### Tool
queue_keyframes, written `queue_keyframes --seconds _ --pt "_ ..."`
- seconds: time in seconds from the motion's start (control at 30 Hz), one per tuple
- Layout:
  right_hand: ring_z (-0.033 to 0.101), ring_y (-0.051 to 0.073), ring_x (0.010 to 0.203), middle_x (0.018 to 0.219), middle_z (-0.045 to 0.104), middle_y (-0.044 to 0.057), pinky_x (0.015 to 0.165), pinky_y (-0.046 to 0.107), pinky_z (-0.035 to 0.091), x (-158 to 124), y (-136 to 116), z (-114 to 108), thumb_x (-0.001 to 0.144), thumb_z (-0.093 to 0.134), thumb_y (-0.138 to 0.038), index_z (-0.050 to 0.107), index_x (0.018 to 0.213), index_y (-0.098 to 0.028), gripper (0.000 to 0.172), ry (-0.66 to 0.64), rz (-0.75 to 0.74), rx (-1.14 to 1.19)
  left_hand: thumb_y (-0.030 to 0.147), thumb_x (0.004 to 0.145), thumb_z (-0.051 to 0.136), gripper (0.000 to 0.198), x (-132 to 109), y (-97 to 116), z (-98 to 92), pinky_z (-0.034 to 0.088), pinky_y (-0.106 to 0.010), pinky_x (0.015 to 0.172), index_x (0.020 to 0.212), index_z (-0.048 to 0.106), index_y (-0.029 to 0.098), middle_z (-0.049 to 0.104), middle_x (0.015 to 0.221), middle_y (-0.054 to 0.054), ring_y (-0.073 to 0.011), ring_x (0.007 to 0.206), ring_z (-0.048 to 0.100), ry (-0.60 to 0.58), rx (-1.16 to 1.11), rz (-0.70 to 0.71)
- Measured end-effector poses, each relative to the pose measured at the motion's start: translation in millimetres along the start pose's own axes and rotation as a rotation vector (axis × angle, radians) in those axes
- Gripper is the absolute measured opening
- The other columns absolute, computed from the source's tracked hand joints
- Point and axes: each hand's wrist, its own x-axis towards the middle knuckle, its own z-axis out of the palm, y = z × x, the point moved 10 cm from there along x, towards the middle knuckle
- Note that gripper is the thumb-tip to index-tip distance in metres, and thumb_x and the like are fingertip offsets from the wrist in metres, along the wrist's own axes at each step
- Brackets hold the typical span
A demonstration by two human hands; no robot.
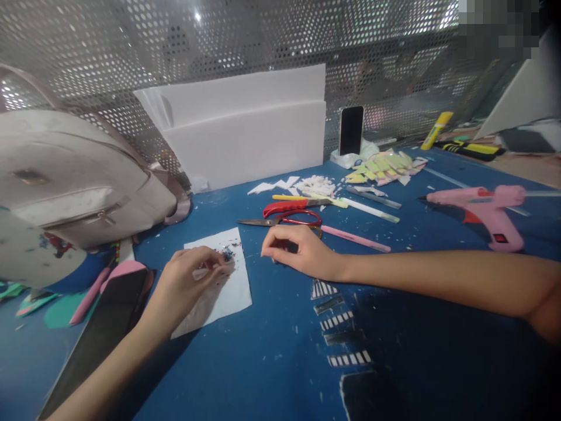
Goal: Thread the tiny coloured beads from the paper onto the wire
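Note:
My left hand [188,278] is over a white sheet of paper [234,292], fingertips pinched together beside a small pile of dark and bluish bits [228,254]. Whatever the pinch may hold is too small to make out. On the blue table just right of the paper rests my right hand [302,248], its fingers curled with the tips close together; any thing in them is hidden. Red-handled scissors [258,222] lie right behind this hand, next to a red-handled cutting tool [284,207]. Below it runs a column of black-and-white striped strips [336,320].
A pink glue gun [486,204] lies at right. Behind are white scraps [315,186], yellow-green paper pieces [385,166], a phone [351,130] and white boards [249,140]. At left stand a pale backpack [79,175] and a long black object [105,327]. A pink pen [355,238] lies mid-table.

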Motion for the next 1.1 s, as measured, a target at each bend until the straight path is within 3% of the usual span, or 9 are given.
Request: queue_keyframes --seconds 0.2,0.5,0.83,1.1 --pt "0.054 0.008 0.066 0.076 0.057 0.000 0.063 0.022 0.045 -0.8 -5.5 -3.3 0.093 0.055 -0.026 0.060 0.083 -0.015 0.016 0.032 -0.026 0.068 0.028 0.080 0.065 0.008 -10.8 2.0 -3.5 0.050 -0.028 0.070 0.075 0.065 0.022 0.071 0.077 0.000 -0.0183 0.073 0.066 0.119 -0.133 -0.125" --pt "0.051 0.010 0.069 0.077 0.058 0.000 0.066 0.025 0.044 -5.0 -17.7 -2.1 0.092 0.056 -0.024 0.059 0.083 -0.016 0.013 0.018 -0.138 0.061 0.022 0.082 0.062 0.002 -18.3 20.4 22.2 0.049 -0.028 0.069 0.084 0.063 0.023 0.069 0.081 0.001 -0.0158 0.072 0.064 0.035 -0.240 -0.124" --pt "0.052 0.010 0.068 0.076 0.058 0.001 0.066 0.026 0.045 -5.5 -20.8 -0.9 0.090 0.057 -0.020 0.059 0.081 -0.015 0.010 -0.006 -0.145 0.079 0.022 0.084 0.066 0.009 -23.4 48.2 7.7 0.044 -0.031 0.070 0.091 0.060 0.023 0.066 0.079 0.001 -0.0169 0.071 0.057 0.150 -0.006 0.156" --pt "0.053 0.010 0.069 0.077 0.059 0.001 0.066 0.026 0.045 -6.7 -20.5 0.7 0.092 0.055 -0.023 0.059 0.083 -0.015 0.012 -0.037 -0.137 0.123 0.016 0.084 0.064 0.030 -26.8 50.3 6.4 0.047 -0.034 0.078 0.112 0.054 0.023 0.073 0.085 0.000 -0.0157 0.071 0.061 0.184 0.005 0.173"
